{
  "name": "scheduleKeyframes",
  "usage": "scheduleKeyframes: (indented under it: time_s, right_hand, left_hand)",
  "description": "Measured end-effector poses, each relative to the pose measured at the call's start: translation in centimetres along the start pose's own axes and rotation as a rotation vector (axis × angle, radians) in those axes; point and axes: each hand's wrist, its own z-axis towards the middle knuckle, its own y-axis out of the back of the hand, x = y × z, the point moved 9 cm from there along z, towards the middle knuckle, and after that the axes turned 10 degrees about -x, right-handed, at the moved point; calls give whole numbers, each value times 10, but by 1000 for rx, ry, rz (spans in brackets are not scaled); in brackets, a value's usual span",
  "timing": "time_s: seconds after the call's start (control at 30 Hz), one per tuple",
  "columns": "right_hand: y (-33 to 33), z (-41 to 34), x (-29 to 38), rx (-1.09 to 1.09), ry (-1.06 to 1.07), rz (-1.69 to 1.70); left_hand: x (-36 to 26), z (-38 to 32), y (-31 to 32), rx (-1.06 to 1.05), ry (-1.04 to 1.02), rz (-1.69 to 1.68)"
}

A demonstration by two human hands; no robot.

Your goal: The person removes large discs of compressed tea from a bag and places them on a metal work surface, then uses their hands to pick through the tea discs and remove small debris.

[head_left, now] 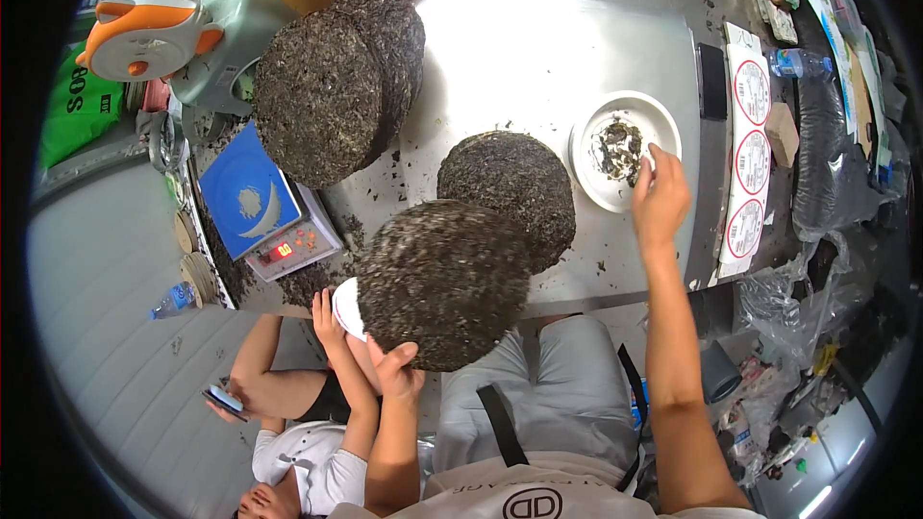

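Observation:
My left hand (395, 369) grips the near edge of a dark round cake of dried seaweed (443, 281), blurred and tilted over the table edge. Behind it, partly covered, lies a pile of similar round seaweed cakes (508, 187). My right hand (662, 194) reaches over the rim of a white bowl (588, 187), fingertips beside loose seaweed scraps (616, 148); whether a scrap is pinched between them is unclear. A white round label (348, 308) shows partly from behind the held cake, near another person's hand (326, 317).
A taller stack of seaweed cakes (317, 97) stands back left, beside a digital scale (296, 241) with a blue plate (249, 191). An orange-and-white fan (144, 36) is at far left. Round labels (750, 158) and a black phone (712, 81) lie right. A seated person (310, 454) is close left.

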Motion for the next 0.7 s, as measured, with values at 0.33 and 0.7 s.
scheduleKeyframes:
  time_s: [0.33,0.7]
  right_hand:
    - [-51,-130,63,217,-287,-80]
    - [11,-125,122,202,-423,499]
  left_hand:
    - [-11,24,35,-67,-140,-141]
    - [2,-22,5,-181,-603,667]
